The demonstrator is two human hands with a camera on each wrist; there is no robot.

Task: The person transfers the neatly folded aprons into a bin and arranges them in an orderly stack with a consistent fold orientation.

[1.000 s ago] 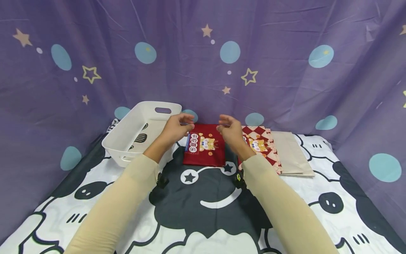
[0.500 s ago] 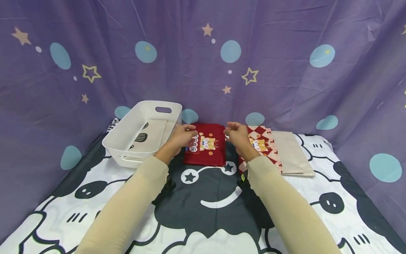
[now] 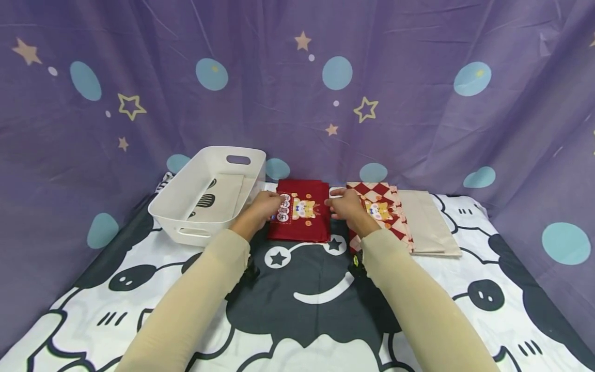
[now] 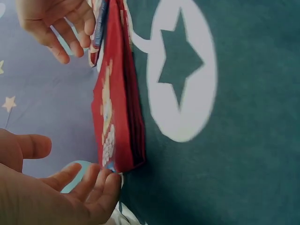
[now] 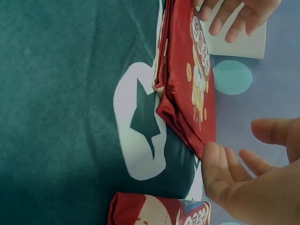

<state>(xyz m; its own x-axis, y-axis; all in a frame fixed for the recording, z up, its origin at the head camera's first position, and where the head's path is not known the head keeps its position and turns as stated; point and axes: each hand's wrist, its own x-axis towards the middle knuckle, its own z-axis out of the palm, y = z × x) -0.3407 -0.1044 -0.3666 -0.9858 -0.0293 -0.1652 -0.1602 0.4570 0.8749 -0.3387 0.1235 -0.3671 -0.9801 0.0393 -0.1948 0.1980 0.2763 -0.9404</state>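
A folded red cloth [image 3: 309, 214] with a cartoon animal print and white lettering lies flat in the middle of the bed-like surface. My left hand [image 3: 265, 205] is at its left side; in the left wrist view the fingertips of that hand [image 4: 79, 192] meet the cloth's near corner, thumb raised apart. On the opposite side is my right hand [image 3: 348, 207]. From the right wrist, the fingers [image 5: 213, 161] appear to touch the corner of the red cloth [image 5: 187, 89], with the thumb held away. Neither hand pinches the cloth. Its layered folds show from the edge.
Left of the cloth stands a white basket [image 3: 174, 227] holding a folded beige cloth [image 3: 223, 199] with dark prints. To the right lie a red-and-cream checked folded cloth [image 3: 388, 201] and a plain beige one [image 3: 427, 225]. A purple curtain [image 3: 279, 103] hangs behind.
Both hands have come down from above the red cloth to its two sides, the right one also shifting a little right. The red cloth stays in place.
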